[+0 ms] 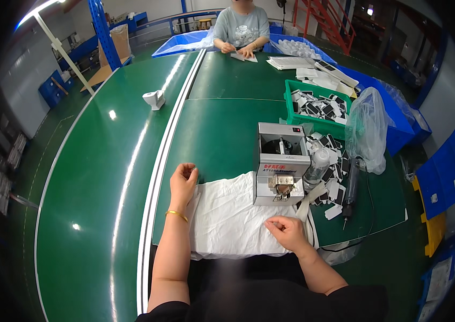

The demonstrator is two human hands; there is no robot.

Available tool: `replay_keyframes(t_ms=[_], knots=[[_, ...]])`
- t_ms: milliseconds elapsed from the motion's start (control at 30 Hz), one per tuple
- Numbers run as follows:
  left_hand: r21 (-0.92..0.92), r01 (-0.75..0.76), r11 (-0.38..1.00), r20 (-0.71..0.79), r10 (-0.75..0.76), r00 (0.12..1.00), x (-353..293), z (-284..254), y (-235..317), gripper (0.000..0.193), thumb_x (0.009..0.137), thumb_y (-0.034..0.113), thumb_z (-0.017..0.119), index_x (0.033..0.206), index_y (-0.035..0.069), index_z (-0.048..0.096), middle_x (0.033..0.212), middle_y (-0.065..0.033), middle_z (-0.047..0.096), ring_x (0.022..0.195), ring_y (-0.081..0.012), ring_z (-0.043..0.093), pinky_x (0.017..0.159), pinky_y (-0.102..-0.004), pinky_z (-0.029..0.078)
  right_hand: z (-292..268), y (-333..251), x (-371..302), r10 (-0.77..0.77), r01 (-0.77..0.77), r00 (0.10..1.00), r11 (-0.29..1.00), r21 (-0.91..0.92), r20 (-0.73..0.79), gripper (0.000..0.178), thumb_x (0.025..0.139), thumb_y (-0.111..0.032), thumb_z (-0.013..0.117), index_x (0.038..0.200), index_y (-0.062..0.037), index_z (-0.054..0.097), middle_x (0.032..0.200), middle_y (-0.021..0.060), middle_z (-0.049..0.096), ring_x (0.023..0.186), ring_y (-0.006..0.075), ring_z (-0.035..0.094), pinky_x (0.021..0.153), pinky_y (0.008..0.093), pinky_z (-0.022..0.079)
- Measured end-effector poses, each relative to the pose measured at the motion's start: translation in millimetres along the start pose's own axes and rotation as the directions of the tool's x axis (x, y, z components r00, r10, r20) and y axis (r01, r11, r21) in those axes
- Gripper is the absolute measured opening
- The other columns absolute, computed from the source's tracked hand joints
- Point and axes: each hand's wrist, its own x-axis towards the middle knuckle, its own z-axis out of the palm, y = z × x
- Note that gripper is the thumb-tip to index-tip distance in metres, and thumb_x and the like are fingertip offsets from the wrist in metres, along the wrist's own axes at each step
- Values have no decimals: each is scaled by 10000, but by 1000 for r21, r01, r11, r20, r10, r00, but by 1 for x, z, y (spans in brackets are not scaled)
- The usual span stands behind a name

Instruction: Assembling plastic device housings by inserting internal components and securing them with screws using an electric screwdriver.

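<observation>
My left hand [183, 183] hovers at the left edge of a white cloth [222, 214], its fingers curled inward; whatever they may hold is hidden. Over the cloth's right part is my right hand [287, 233], thumb and forefinger pressed together, and I cannot make out anything between them. Just beyond it stands a grey screw feeder [270, 166] with a dark open tray and a small metal outlet at its front. Neither hand touches the feeder. A clear plastic bottle [318, 165] stands against its right side, and an electric screwdriver [352, 188] lies farther right, its cord trailing behind.
Small black-and-white parts [336, 190] lie heaped beside the bottle; more fill a green bin [291, 110]. A clear bag [369, 129] slumps at the right. One white plastic piece [154, 100] sits on the green conveyor belt [98, 188]. Across the table, a person [242, 29] handles flat pieces.
</observation>
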Motion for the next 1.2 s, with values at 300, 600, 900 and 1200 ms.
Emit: replay_keyframes(t_ms=[300,600,900,1200], knots=[[10,19,1000,29,-19,999,-2,-2,1,163,909,103,656,1030,-2,626,885,-2,647,779,-60,583,721,-213,483,3,2,-2,-24,24,1000,999,36,-15,110,840,-127,744,861,-23,715,550,19,581,472,68,490,459,248,377],[7,12,1000,13,-12,1000,0,-1,0,189,882,118,672,1026,0,638,877,-35,674,761,-94,614,717,-243,503,2,3,0,23,-23,1000,999,28,1,105,829,-151,754,848,-54,719,544,33,573,463,95,505,466,264,394],[23,23,999,17,-23,1000,0,-2,-2,205,877,124,675,1037,2,638,881,-33,673,765,-96,615,724,-246,506,3,4,0,29,-29,1000,999,36,8,111,833,-148,750,859,-45,719,550,30,572,472,90,503,474,256,396],[49,28,998,22,-29,999,-4,-2,10,225,890,125,664,1060,-17,623,898,-40,662,772,-89,594,730,-243,493,4,5,0,4,-4,1000,998,56,-2,111,843,-96,742,864,5,703,566,-7,572,504,38,478,472,218,371]])
